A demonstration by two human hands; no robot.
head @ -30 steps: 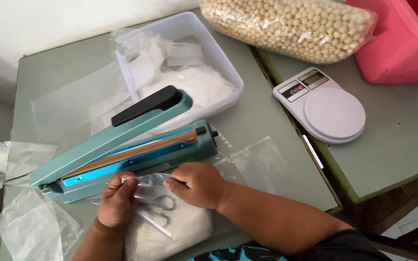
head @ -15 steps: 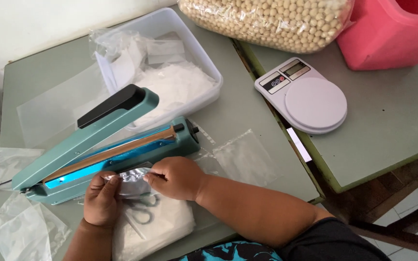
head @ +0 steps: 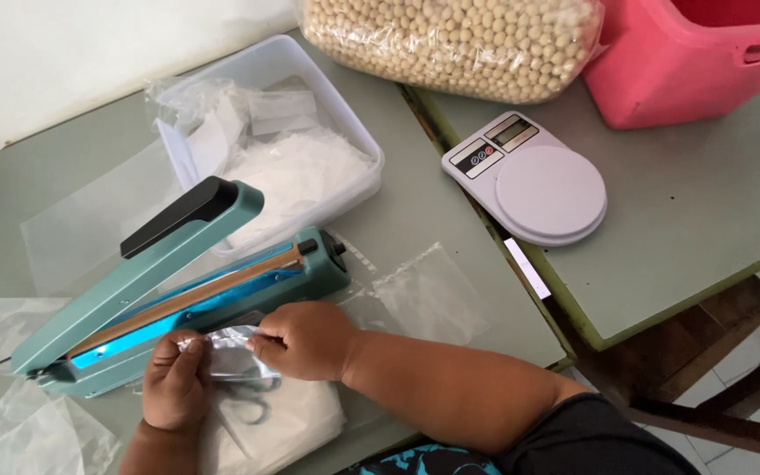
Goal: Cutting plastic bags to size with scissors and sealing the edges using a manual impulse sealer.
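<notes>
Our left hand [head: 175, 380] and right hand [head: 305, 339] pinch a small clear bag [head: 230, 349] with the fingers, right at the front of the open teal sealer [head: 169, 290] on the desk [head: 415, 220]. Scissors [head: 252, 409] lie under the bag.

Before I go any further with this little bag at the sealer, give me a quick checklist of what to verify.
1. Sealer arm raised, with room to slide the bag in: ok.
2. Both hands on the small clear bag, left hand and right hand each pinching an end: ok.
3. Bag mouth laid across the sealing strip: not ok, it sits just in front of the sealer base.
4. Fingers off the strip: ok.
5. Bag mouth flat and free of wrinkles: cannot tell.
6. Scissors clear of the sealer, lying under the hands on the stack of bags: ok.
</notes>
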